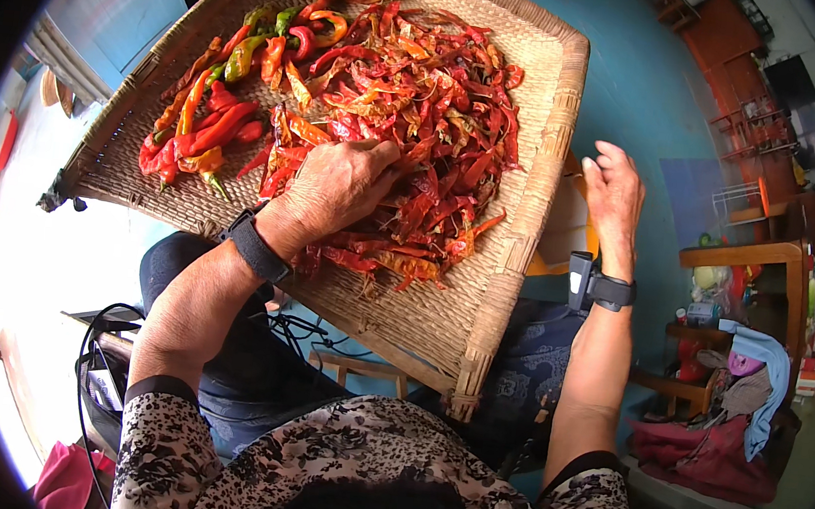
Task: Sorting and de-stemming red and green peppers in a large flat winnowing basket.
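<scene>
Woven tray (521, 217) resting on the lap, tilted, carrying dried red chillies (423, 107) in the middle and fresher red and green chillies (208, 119) at its far left. Left hand (335, 187) lies palm-down, fingers curled into the dried heap. Right hand (613, 192) hovers open and empty, just right of the rim. Sorting goes best with small pinches and the tray kept steady.

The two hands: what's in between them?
In the head view, dried red chillies and the woven tray's rim lie between the left hand, resting on the chillies, and the right hand outside the tray.
</scene>
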A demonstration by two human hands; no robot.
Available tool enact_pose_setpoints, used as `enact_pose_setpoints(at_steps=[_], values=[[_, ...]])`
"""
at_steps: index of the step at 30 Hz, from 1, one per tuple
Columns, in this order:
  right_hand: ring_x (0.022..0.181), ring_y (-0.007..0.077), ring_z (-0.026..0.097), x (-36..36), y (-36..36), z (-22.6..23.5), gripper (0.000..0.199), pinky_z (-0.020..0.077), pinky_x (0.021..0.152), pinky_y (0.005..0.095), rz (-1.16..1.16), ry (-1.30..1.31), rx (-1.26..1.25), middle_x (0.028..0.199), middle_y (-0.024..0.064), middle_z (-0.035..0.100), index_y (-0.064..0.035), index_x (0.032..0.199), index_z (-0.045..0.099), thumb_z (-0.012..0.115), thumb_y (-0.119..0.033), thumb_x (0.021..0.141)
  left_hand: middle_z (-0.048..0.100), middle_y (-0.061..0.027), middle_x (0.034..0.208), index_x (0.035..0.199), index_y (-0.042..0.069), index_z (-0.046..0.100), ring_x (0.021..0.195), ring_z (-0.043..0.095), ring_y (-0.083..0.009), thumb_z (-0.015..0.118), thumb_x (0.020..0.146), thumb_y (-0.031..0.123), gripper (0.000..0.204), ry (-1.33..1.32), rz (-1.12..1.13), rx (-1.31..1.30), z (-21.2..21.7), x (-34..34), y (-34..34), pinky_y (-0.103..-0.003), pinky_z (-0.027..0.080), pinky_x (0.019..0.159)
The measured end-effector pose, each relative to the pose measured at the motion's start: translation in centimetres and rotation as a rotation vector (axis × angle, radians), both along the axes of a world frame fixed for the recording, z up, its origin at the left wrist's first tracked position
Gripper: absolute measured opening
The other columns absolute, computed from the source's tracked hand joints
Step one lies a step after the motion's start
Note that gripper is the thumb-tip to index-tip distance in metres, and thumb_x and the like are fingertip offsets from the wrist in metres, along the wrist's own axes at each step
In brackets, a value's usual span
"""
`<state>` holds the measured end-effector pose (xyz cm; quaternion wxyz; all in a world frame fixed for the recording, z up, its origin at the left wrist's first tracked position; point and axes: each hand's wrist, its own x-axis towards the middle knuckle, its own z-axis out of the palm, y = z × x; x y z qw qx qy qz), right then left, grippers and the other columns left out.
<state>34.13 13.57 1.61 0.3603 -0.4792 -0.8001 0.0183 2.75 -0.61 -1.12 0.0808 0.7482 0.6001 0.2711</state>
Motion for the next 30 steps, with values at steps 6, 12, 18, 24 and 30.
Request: enact_pose_setpoints(at_steps=[6, 12, 18, 24, 30], values=[[0.072, 0.0145, 0.061, -9.3, -4.7, 0.2, 0.025, 0.0496, 0.065, 0.0279, 0.465, -0.063, -0.559, 0.079, 0.0081, 0.066, -0.0009, 0.102, 0.065, 0.067, -0.019, 0.085, 0.065, -0.0117, 0.077, 0.093, 0.007, 0.056, 0.065, 0.064, -0.0326, 0.058, 0.088, 0.022, 0.016, 0.058, -0.014, 0.029, -0.4, -0.4, -0.2, -0.042, 0.052, 0.055], [0.065, 0.0191, 0.056, -12.6, -5.6, -1.6, 0.026, 0.0448, 0.059, 0.0343, 0.628, -0.22, -0.41, 0.075, 0.0076, 0.055, 0.0018, 0.081, 0.058, 0.072, -0.02, 0.08, 0.064, -0.0119, 0.076, 0.096, 0.007, 0.057, 0.065, 0.064, -0.0325, 0.059, 0.087, 0.023, 0.018, 0.011, 0.0, 0.069, -0.2, -0.5, -0.3, -0.042, 0.052, 0.055], [0.061, 0.0057, 0.05, -10.6, -4.1, -0.6, 0.009, 0.0388, 0.053, 0.0234, 0.594, 0.128, -0.671, 0.069, -0.0015, 0.056, -0.0041, 0.082, 0.062, 0.067, -0.011, 0.083, 0.063, -0.0156, 0.077, 0.093, 0.005, 0.057, 0.069, 0.062, -0.0359, 0.058, 0.088, 0.019, 0.014, -0.051, 0.041, 0.021, 1.2, -0.8, -0.7, -0.043, 0.051, 0.059], [0.06, 0.0022, 0.047, -4.9, -2.3, 2.3, 0.012, 0.0378, 0.05, 0.0186, 0.375, 0.38, -0.647, 0.071, -0.0049, 0.056, -0.0043, 0.087, 0.064, 0.066, -0.016, 0.087, 0.064, -0.0138, 0.077, 0.094, 0.009, 0.06, 0.067, 0.063, -0.033, 0.058, 0.089, 0.018, 0.011, -0.003, 0.037, -0.019, 0.2, -0.7, -0.3, -0.041, 0.052, 0.058], [0.06, 0.0027, 0.046, 2.6, 0.6, 1.1, 0.014, 0.0376, 0.05, 0.0204, 0.013, 0.499, -0.376, 0.07, -0.0052, 0.055, -0.0031, 0.087, 0.064, 0.065, -0.017, 0.089, 0.063, -0.0111, 0.075, 0.095, 0.01, 0.059, 0.065, 0.063, -0.0324, 0.059, 0.088, 0.018, 0.01, 0.024, 0.006, 0.008, -0.5, -0.4, 0.0, -0.041, 0.051, 0.054]])
